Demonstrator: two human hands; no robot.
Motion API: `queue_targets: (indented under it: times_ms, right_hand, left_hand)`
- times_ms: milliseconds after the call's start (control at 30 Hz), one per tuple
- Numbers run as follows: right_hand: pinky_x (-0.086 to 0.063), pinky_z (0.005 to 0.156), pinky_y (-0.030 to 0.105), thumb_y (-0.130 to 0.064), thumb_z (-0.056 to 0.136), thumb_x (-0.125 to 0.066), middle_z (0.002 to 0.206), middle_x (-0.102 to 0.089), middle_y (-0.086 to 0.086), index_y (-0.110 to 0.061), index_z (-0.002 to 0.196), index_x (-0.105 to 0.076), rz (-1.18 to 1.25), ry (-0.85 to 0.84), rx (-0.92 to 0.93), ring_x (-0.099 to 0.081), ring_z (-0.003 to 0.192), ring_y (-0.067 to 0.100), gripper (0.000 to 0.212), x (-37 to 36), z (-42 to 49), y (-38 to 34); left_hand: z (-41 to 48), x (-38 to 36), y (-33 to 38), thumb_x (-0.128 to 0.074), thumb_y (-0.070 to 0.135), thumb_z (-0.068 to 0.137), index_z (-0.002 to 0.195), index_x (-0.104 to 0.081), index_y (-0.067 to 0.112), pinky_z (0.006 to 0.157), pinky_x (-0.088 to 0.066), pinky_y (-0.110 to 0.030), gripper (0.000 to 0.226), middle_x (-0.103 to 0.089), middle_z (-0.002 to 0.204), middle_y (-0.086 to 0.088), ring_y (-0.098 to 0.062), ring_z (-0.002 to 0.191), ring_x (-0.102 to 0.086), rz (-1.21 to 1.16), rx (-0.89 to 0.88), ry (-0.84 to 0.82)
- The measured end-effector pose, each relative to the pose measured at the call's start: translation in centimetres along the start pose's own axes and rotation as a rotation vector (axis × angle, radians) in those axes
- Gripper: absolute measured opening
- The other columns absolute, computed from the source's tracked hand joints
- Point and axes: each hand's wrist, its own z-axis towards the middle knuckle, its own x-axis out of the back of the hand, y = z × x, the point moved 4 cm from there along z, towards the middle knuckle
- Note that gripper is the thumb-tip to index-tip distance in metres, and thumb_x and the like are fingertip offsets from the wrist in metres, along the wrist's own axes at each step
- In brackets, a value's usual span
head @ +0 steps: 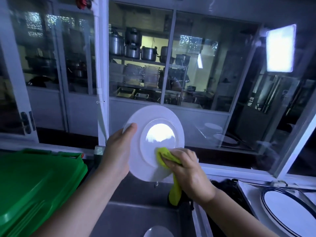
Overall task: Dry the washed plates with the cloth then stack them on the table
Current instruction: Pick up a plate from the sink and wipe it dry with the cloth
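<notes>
Left hand (118, 151) grips white plate (153, 127) by its rim, upright above the sink (136, 218). Right hand (188, 170) pinches yellow cloth (164, 153) against its lower face. Drying under way. Another plate (158, 232) waits in the sink. Blue-rimmed stack (287, 207) right of the sink, probably finished.

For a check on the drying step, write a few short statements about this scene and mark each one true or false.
1. The left hand grips the white plate at its rim. True.
2. The right hand holds a red sponge. False: it holds a yellow-green cloth pressed against the plate's lower part.
3. The white plate lies flat on the table. False: it is held up, tilted, above the sink.
4. Blue-rimmed plates lie at the lower right. True.
</notes>
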Motion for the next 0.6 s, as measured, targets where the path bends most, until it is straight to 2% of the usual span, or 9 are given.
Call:
queue_targets:
  times_ms: [67, 100, 167, 200, 333, 400, 500, 533, 600]
  right_hand:
    - [-0.034, 0.096, 0.022, -0.036, 0.091, -0.061, 0.109, -0.054, -0.029, -0.059, 0.106, -0.057, -0.04, 0.078, -0.103, -0.046, 0.107, 0.003, 0.028, 1.1, 0.8, 1.3]
    - [-0.038, 0.095, 0.028, -0.029, 0.091, -0.061, 0.109, -0.058, -0.019, -0.053, 0.107, -0.061, -0.061, 0.123, -0.127, -0.05, 0.105, 0.014, 0.028, 1.9, 1.6, 1.6]
    - [-0.033, 0.097, 0.02, -0.011, 0.09, -0.055, 0.115, -0.057, 0.011, -0.02, 0.12, -0.066, -0.133, 0.193, -0.064, -0.046, 0.102, 0.021, 0.033, 3.1, 3.8, 0.8]
    - [-0.03, 0.096, 0.017, -0.009, 0.091, -0.053, 0.117, -0.055, 0.017, -0.01, 0.123, -0.063, -0.182, 0.197, -0.006, -0.042, 0.102, 0.019, 0.034, 3.4, 4.9, 0.1]
    - [-0.032, 0.099, 0.035, -0.032, 0.095, -0.045, 0.122, -0.059, 0.006, -0.015, 0.119, -0.067, -0.22, 0.079, 0.112, -0.046, 0.119, 0.025, 0.037, 2.8, 8.0, -2.7]
    - [-0.038, 0.095, 0.042, -0.038, 0.095, -0.042, 0.111, -0.062, 0.002, -0.017, 0.108, -0.071, -0.191, 0.066, 0.073, -0.051, 0.112, 0.025, 0.039, 2.9, 8.4, -2.6]
    - [-0.04, 0.079, 0.035, -0.041, 0.093, -0.043, 0.089, -0.054, -0.01, -0.026, 0.085, -0.066, -0.007, 0.172, -0.097, -0.05, 0.09, 0.021, 0.029, 3.6, 8.4, -1.3]
    - [-0.037, 0.075, 0.031, -0.039, 0.092, -0.044, 0.082, -0.049, -0.014, -0.033, 0.075, -0.057, 0.078, 0.216, -0.173, -0.048, 0.085, 0.018, 0.023, 3.8, 8.4, -0.7]
    - [-0.034, 0.07, 0.027, -0.033, 0.092, -0.046, 0.07, -0.046, -0.014, -0.035, 0.064, -0.048, 0.266, 0.284, -0.37, -0.046, 0.074, 0.012, 0.029, 3.8, 8.4, 0.6]
  left_hand:
    - [-0.1, 0.2, 0.1, -0.062, 0.038, 0.091, 0.066, -0.071, 0.053, 0.054, -0.046, -0.016, 0.03, -0.07, 0.071, 0.027, 0.011, 0.061, -0.064, 0.049, -0.023, -0.011]
    - [-0.3, 0.0, 0.1, -0.063, 0.036, 0.091, 0.066, -0.071, 0.049, 0.052, -0.046, -0.013, 0.03, -0.069, 0.069, 0.026, 0.011, 0.059, -0.063, 0.075, -0.042, -0.018]
    - [-0.9, -0.5, -0.4, -0.066, 0.033, 0.089, 0.057, -0.067, 0.032, 0.046, -0.039, -0.009, 0.033, -0.061, 0.054, 0.018, 0.002, 0.049, -0.055, 0.147, -0.095, -0.047]
    - [-1.3, -1.1, -0.6, -0.067, 0.033, 0.087, 0.052, -0.059, 0.026, 0.044, -0.033, -0.011, 0.037, -0.05, 0.048, 0.015, -0.002, 0.045, -0.046, 0.205, -0.123, -0.083]
    - [-2.9, -3.4, -0.9, -0.063, 0.025, 0.092, 0.055, -0.053, 0.021, 0.048, -0.032, -0.017, 0.039, -0.041, 0.051, 0.015, -0.002, 0.05, -0.038, 0.335, -0.183, -0.249]
    - [-3.4, -3.7, -0.4, -0.063, 0.031, 0.091, 0.063, -0.052, 0.011, 0.055, -0.033, -0.024, 0.036, -0.043, 0.059, 0.009, -0.007, 0.056, -0.04, 0.336, -0.197, -0.278]
    - [-3.8, -3.5, 0.3, -0.057, 0.043, 0.082, 0.075, -0.058, -0.001, 0.063, -0.039, -0.029, 0.045, -0.054, 0.068, -0.001, -0.011, 0.065, -0.047, 0.337, -0.229, -0.283]
    - [-3.9, -3.3, 0.7, -0.057, 0.044, 0.082, 0.071, -0.06, 0.005, 0.062, -0.039, -0.027, 0.041, -0.055, 0.066, 0.003, -0.01, 0.063, -0.048, 0.341, -0.239, -0.272]
    - [-4.2, -3.1, 1.4, -0.062, 0.039, 0.088, 0.057, -0.05, 0.018, 0.051, -0.031, -0.018, 0.039, -0.043, 0.051, 0.014, -0.004, 0.051, -0.038, 0.353, -0.273, -0.252]
